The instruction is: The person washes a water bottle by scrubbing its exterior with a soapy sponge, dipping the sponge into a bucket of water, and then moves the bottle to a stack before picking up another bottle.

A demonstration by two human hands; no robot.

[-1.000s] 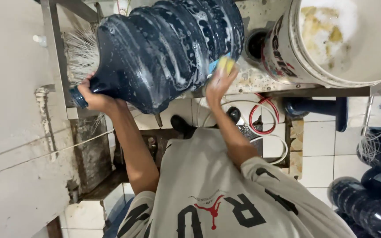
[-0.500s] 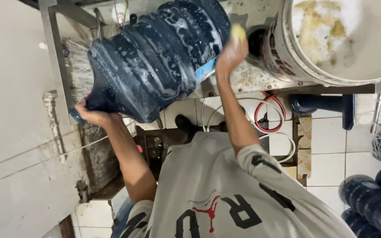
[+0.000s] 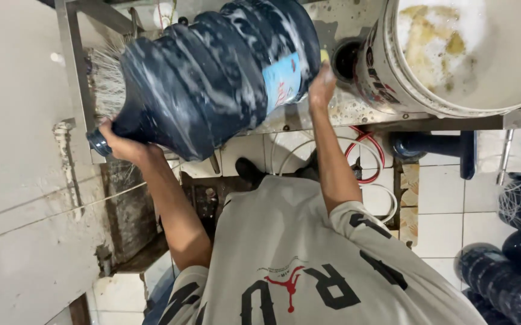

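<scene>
Head view: left hand [image 3: 122, 143] closed around neck of soapy blue water jug [image 3: 212, 78]; right hand [image 3: 321, 84] presses yellow sponge [image 3: 324, 56] against jug's base, arm extended.

The big water jug [image 3: 212, 78] lies tilted across the wet surface [image 3: 357, 108], its neck pointing to the left edge. The left hand [image 3: 122, 144] holds it at the neck; the right hand [image 3: 322, 84] presses on its base end. A stiff brush [image 3: 107, 81] stands behind the neck. The bucket [image 3: 453, 60] stands on the surface right of the jug. More jugs [image 3: 507, 283] lie on the floor at far right.
</scene>
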